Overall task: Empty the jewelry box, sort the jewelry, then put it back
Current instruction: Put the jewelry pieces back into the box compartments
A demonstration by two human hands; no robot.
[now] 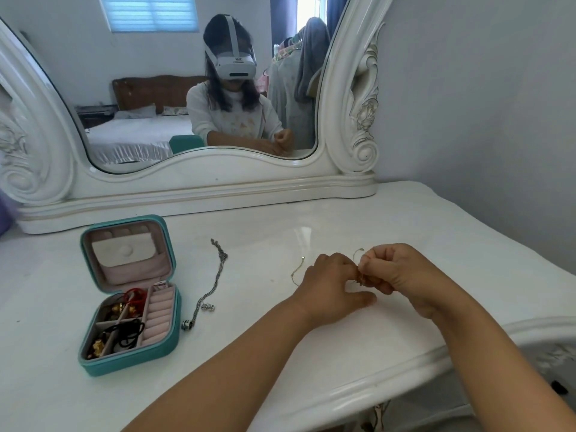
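Note:
A teal jewelry box [93, 366] stands open at the left of the white dressing table [311, 226]. Its tray still holds a red cord, gold pieces and black cords. A silver chain necklace [215, 275] with a dark bead lies stretched out just right of the box. Farther right, my left hand [330, 285] and my right hand [396, 269] meet and pinch a thin gold chain [297, 271] between their fingertips. One end of the chain trails left on the table, another short end sticks up by my right hand.
A large ornate white mirror [352, 120] stands along the back of the table and reflects a person with a headset. The table's curved front edge [405, 366] runs close under my right forearm. A grey wall is at the right.

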